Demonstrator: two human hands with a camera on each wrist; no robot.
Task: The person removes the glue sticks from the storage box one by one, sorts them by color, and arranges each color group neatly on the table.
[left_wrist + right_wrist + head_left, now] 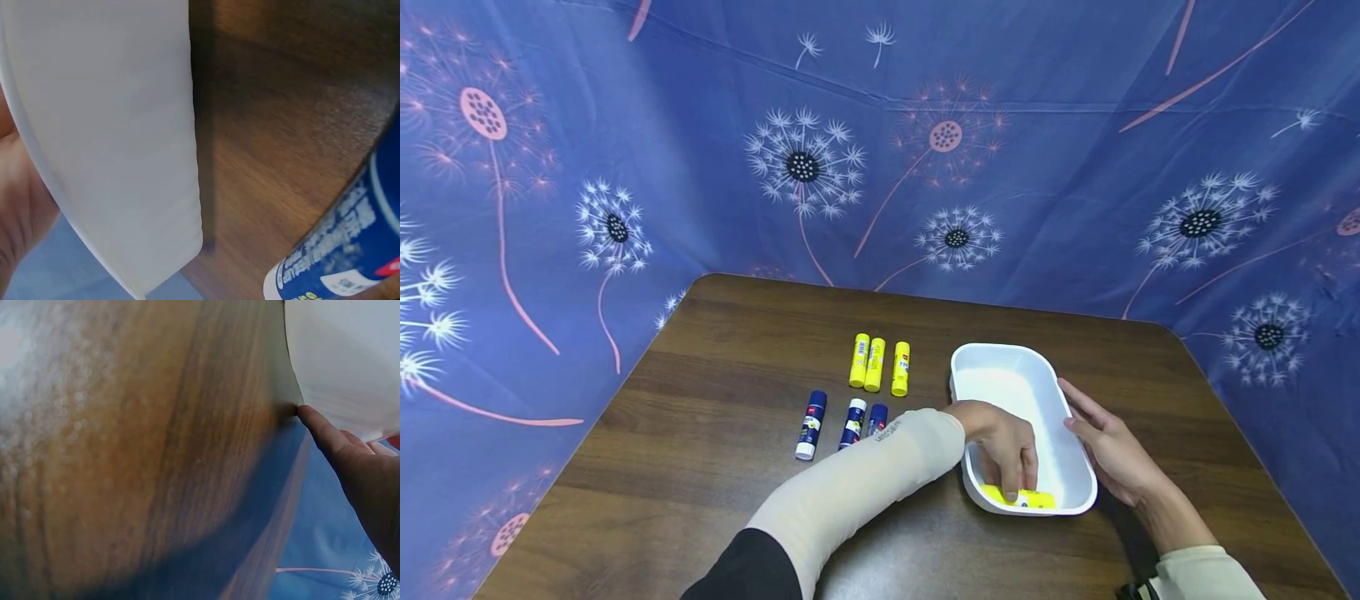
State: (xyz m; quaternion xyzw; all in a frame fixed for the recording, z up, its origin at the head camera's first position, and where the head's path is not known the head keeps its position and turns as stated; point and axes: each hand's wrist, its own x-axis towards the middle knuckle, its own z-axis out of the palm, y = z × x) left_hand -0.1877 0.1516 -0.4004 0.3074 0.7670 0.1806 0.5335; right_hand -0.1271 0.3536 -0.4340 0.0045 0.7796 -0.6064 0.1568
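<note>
My left hand (pixel 1006 446) reaches down into a white plastic tray (pixel 1000 375), its fingers around a yellow glue stick (pixel 1039 500) at the tray's near end. Those fingers partly cover the stick. On the tray's right side, my right hand (pixel 1108 454) rests against the outer wall, thumb and forefinger at the rim. In the right wrist view its extended forefinger (pixel 322 428) touches the tray's lower edge. Close to the left wrist camera are the tray's outer wall (pixel 112 137) and a blue glue stick (pixel 350 244) on the table.
Three yellow glue sticks (pixel 875 365) lie left of the tray, two side by side. Nearer are blue glue sticks with white ends (pixel 810 425), one partly covered by my left sleeve (pixel 865 475). A blue dandelion-print cloth (pixel 880 150) hangs behind the brown wooden table (pixel 722 375).
</note>
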